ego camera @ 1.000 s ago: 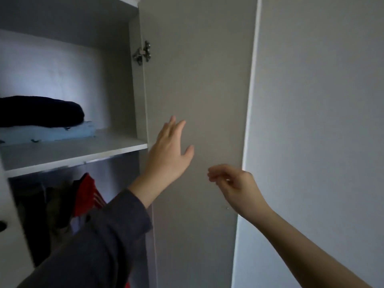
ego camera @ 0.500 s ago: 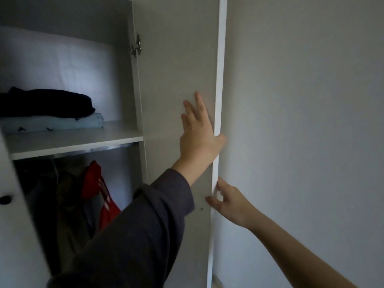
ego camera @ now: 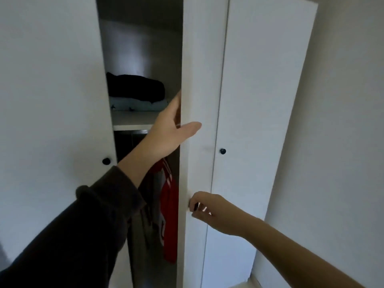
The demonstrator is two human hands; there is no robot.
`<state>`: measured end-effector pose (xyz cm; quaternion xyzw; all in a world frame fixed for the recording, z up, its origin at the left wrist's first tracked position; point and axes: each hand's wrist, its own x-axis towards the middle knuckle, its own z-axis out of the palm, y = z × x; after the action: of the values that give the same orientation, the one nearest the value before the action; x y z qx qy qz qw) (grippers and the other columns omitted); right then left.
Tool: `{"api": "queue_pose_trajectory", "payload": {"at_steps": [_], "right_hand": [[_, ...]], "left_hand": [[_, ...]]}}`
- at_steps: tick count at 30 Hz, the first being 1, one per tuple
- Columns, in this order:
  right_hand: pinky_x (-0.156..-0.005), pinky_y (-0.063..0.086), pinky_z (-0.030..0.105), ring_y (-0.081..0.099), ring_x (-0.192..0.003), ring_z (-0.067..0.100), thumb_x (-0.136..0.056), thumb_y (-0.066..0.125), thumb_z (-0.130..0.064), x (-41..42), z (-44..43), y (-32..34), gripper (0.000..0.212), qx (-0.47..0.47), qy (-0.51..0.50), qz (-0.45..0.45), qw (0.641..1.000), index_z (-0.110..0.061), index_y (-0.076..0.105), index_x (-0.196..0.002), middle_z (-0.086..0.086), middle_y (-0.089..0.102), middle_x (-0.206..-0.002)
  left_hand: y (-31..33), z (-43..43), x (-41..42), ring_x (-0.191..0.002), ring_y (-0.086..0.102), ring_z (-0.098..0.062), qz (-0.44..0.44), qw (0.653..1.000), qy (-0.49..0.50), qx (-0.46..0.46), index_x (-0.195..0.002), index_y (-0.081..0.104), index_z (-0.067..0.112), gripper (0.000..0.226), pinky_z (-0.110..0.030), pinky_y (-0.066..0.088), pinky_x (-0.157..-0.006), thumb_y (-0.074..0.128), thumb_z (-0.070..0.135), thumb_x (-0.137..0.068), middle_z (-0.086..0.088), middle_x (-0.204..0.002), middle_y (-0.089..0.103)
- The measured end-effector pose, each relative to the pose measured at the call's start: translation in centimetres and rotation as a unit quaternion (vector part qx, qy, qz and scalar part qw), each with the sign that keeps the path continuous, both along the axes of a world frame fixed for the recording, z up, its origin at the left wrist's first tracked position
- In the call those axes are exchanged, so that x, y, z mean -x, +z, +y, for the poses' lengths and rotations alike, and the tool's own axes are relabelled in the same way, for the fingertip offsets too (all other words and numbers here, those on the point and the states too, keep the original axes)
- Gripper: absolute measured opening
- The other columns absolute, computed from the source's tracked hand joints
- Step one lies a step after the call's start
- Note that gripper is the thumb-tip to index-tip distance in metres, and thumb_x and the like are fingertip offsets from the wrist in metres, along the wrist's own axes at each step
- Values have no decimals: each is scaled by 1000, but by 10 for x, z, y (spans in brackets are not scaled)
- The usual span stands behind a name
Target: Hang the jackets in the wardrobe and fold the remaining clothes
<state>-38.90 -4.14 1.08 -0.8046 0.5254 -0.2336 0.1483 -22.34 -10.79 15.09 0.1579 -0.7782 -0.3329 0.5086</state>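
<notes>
The white wardrobe door (ego camera: 201,69) stands almost closed, leaving a narrow gap. My left hand (ego camera: 166,134) holds its free edge, fingers behind the edge and thumb on the front. Lower down, my right hand (ego camera: 207,208) pinches the small dark knob of that door. Through the gap a red and white jacket (ego camera: 170,215) hangs beside a grey garment (ego camera: 149,225). On the shelf (ego camera: 133,121) above lie a folded dark garment (ego camera: 135,86) and, under it, a folded light blue one (ego camera: 137,106).
A closed white door (ego camera: 52,90) with a black knob (ego camera: 106,161) is on the left. Another closed door (ego camera: 259,100) with a black knob (ego camera: 223,151) is on the right. A plain wall (ego camera: 342,142) runs along the wardrobe's right side.
The door has swung from wide open to almost closed. My left hand went from its inner face to its edge. My right hand has taken hold of the knob.
</notes>
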Motion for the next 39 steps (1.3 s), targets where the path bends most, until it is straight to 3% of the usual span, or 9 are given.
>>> {"api": "queue_pose_trajectory", "payload": {"at_steps": [4, 7, 10, 13, 17, 21, 25, 34, 39], "right_hand": [[-80, 48, 26, 55, -86, 13, -98, 46, -18, -79, -64, -8, 10, 49, -11, 8, 999, -18, 56, -100, -7, 56, -97], [-77, 49, 35, 54, -84, 20, -98, 41, -17, -130, -121, -13, 12, 72, -53, 28, 996, -17, 54, -97, -4, 54, -96], [-73, 47, 34, 54, -81, 22, -96, 40, -12, -162, -169, -17, 13, 84, -95, 47, 991, -20, 48, -92, -7, 50, -93], [-72, 46, 34, 54, -80, 24, -95, 40, -7, -176, -202, -19, 17, 91, -118, 57, 987, -23, 45, -89, -5, 51, -93], [-70, 40, 29, 51, -76, 22, -96, 38, -6, -188, -233, -23, 19, 100, -146, 59, 982, -24, 42, -90, -8, 48, -93], [-68, 34, 27, 46, -72, 18, -99, 35, -10, -194, -255, -29, 17, 117, -174, 64, 976, -20, 50, -101, -11, 43, -94], [-74, 40, 28, 53, -78, 19, -99, 37, -12, -196, -270, -35, 17, 116, -195, 72, 971, -20, 51, -105, -11, 44, -94], [-73, 35, 27, 48, -75, 18, -98, 37, -8, -200, -282, -34, 20, 122, -207, 86, 967, -19, 51, -106, -8, 49, -97], [-82, 49, 32, 56, -92, 19, -97, 44, -18, -196, -272, -23, 20, 58, -175, 67, 981, -22, 48, -116, -5, 52, -113]], "left_hand": [[-6, -51, -71, -106, 62, 1, 40, 993, 110, -1, -125, 52, 24, 42, -21, 51, -91, 63, 6, -89, 17, -113, 63], [-9, -101, -112, -114, 56, -5, -9, 969, 240, 50, -132, 50, 18, 45, -20, 45, -98, 65, 19, -89, 6, -125, 60], [-11, -154, -136, -142, 26, -18, -106, 924, 348, 117, -149, 27, 17, 70, -38, 20, -117, 62, 32, -90, -6, -153, 32], [-10, -189, -145, -147, -7, -15, -203, 870, 406, 194, -152, -4, 14, 84, -44, -4, -119, 53, 36, -95, -3, -161, 0], [-11, -221, -149, -148, -6, -21, -274, 787, 490, 256, -149, -17, 12, 92, -58, 2, -116, 49, 45, -93, -5, -161, -6], [-15, -248, -151, -147, 12, -27, -292, 722, 542, 316, -150, 3, 7, 91, -64, 20, -110, 47, 52, -85, -11, -160, 10], [-20, -264, -152, -147, 7, -26, -294, 705, 551, 337, -151, 1, 7, 89, -62, 12, -112, 44, 54, -89, -11, -160, 6], [-25, -277, -151, -148, -3, -26, -311, 666, 582, 348, -151, -4, 6, 81, -60, 1, -113, 27, 54, -94, -12, -160, -4], [-23, -276, -154, -148, -4, -27, -318, 655, 580, 365, -151, -6, 5, 81, -60, 3, -113, 26, 54, -94, -12, -160, -6]]}}
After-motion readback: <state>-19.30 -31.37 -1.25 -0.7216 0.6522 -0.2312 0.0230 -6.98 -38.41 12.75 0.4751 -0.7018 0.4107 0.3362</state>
